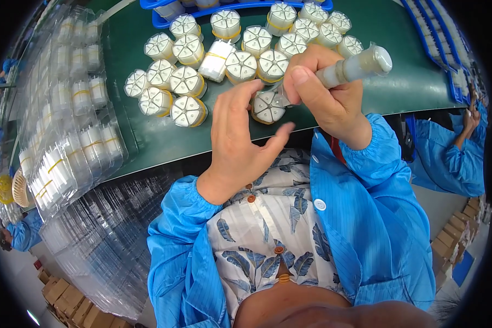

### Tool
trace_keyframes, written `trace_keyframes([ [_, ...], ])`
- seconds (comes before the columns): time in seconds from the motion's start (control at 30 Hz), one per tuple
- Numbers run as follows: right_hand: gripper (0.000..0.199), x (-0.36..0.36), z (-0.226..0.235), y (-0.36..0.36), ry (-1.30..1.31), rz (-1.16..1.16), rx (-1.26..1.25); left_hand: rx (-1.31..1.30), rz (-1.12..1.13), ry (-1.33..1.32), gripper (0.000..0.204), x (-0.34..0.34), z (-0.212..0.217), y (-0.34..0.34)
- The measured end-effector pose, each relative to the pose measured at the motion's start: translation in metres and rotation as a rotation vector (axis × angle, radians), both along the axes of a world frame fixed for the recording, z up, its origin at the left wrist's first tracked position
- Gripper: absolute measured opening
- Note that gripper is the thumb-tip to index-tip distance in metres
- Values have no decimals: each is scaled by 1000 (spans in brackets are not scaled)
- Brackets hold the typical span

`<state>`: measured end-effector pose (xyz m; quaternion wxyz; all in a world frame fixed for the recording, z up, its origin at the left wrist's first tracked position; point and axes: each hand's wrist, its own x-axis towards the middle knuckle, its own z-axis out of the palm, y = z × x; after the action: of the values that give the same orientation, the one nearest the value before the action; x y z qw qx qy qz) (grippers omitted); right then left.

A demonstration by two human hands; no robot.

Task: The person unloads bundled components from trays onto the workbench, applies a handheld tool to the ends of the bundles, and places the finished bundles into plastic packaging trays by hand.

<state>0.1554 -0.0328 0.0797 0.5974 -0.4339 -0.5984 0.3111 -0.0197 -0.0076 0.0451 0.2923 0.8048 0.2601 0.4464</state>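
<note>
My right hand [333, 101] is closed round a thick, whitish tube-shaped tool [361, 66] with a wrapped middle. The tool slants down to the left, and its narrow clear end meets a round bundle of white wedge-shaped plastic pieces [269, 107] standing near the table's front edge. Around the left side of that bundle curves my left hand [236, 131], fingers apart and thumb stretched out in front; a fingertip appears to rest against its side. Behind stand several similar bundles [187, 111] with yellow rubber bands, and one bundle [217, 60] lies tilted among them.
A green table [399, 95] carries the bundles. Clear plastic trays [74, 147] filled with white pieces are stacked at the left, above more clear trays [104, 235]. Blue bins stand at the back [161, 22] and right [448, 71]. A person in blue [448, 147] sits at the right.
</note>
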Motion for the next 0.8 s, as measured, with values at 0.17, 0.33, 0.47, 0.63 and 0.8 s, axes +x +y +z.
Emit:
trace_keyframes([
  [0.17,16,1,10,1,-41,38,89,-9,98,77,76,0,-8,-1],
  [0.33,15,2,14,8,-43,45,110,-104,11,-122,77,-3,-18,-3],
  [0.47,15,2,12,10,-152,93,60,-119,-1,-132,77,-4,-19,-3],
  [0.63,15,-1,10,7,-177,102,-6,26,78,46,80,-7,-3,-1],
  [0.8,16,-2,14,7,-2,61,74,-47,89,29,80,-4,-12,-3],
])
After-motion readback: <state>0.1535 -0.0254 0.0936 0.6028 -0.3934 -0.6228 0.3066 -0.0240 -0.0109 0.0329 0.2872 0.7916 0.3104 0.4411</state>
